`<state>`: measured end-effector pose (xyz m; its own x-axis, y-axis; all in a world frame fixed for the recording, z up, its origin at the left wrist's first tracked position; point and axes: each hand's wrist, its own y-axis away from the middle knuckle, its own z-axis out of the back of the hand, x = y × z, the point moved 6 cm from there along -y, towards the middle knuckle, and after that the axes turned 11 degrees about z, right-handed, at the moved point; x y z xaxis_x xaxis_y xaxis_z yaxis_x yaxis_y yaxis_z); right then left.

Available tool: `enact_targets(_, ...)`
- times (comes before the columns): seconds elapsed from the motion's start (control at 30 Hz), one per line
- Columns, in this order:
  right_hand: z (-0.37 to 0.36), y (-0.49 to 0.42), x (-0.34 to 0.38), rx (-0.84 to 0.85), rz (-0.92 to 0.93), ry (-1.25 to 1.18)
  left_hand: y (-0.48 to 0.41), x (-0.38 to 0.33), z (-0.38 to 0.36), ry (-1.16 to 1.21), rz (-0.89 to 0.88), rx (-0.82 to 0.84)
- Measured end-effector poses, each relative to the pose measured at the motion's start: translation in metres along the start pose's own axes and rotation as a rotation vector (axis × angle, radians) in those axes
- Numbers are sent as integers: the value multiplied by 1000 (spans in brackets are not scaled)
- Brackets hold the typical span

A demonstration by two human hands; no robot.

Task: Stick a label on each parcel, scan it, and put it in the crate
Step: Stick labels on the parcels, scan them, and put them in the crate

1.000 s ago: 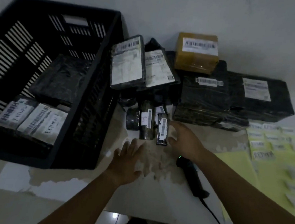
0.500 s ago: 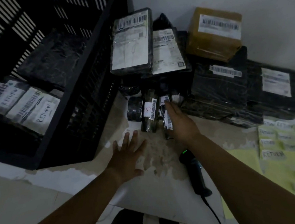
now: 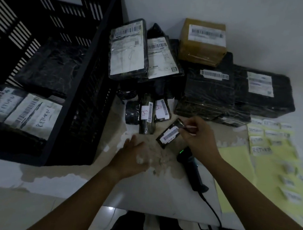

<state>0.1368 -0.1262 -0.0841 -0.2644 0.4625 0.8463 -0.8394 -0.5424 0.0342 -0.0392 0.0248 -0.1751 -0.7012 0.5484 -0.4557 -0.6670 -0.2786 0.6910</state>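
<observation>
Head camera view, looking down at a dim tabletop (image 3: 158,197). The right hand (image 3: 199,138) reaches in from the lower right with its wrist bent. Its grip is pinched, thumb and fingertips closed on the upper end of a small black parcel (image 3: 169,134). The parcel sits tilted just beyond the head of a black handheld scanner (image 3: 191,169), with its white barcode label facing up.

The scanner lies on the tabletop under the right wrist and shows a green light. Just left of the scanner, the left hand (image 3: 134,155) has its fingers relaxed and loosely apart, holding nothing.

Beyond the scanner lie more small parcels (image 3: 148,114) with barcode labels and red handwriting too small to read. Well to the scanner's left, a black slatted crate (image 3: 96,74) holds parcels, two with white labels (image 3: 33,114) handwritten "RETURN". To the scanner's right, yellow sheets (image 3: 238,158) carry small stickers (image 3: 261,150), one reading "RETURN". Farther back are a brown box (image 3: 201,49) and black wrapped packages (image 3: 212,94) with printed barcodes.
</observation>
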Motion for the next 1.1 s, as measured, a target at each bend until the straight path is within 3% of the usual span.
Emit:
enact_targets(0.07,11,23,-4,-69,-93,-158,16,-21,10,455,-29,51)
enact_targets(0.17,19,54,-10,-154,-241,-351,30,-39,11,773,-27,115)
enact_targets(0.33,21,90,-14,-230,-361,-536,57,-47,18,918,-10,72)
enact_targets(0.5,15,100,-12,-200,-364,-597,73,-44,13,931,-6,34)
enact_targets(0.57,19,99,-16,-179,-310,-491,80,-42,14,990,7,-31)
enact_targets(0.63,26,96,-28,-150,-255,-238,88,-41,18,1058,12,-106)
enact_targets(0.73,30,95,-62,-94,-284,46,92,-41,19,1096,33,-166)
enact_targets(0.93,4,98,-104,212,-265,332,102,-48,18,1116,53,-229)
enact_targets(1.1,-8,101,-111,385,-207,329,111,-58,18,1137,60,-264)
